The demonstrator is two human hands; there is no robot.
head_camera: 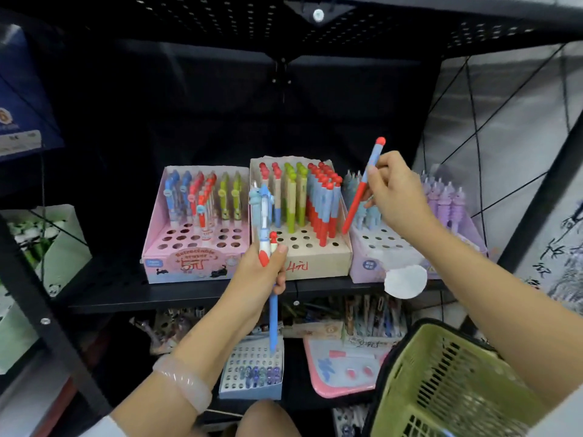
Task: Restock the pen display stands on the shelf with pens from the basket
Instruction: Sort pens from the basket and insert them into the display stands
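Pens (264, 228) half hidden in left hand (262, 272)

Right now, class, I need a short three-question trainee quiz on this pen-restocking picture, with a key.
1. True or false: the right hand holds a red-and-blue pen.
2. Which stand sits between the other two on the shelf? A pink stand, B tan stand, C lilac stand.
3. Fill in: the green ____ sits at lower right.

Key: 1 true; 2 B; 3 basket. The left hand also grips pens.
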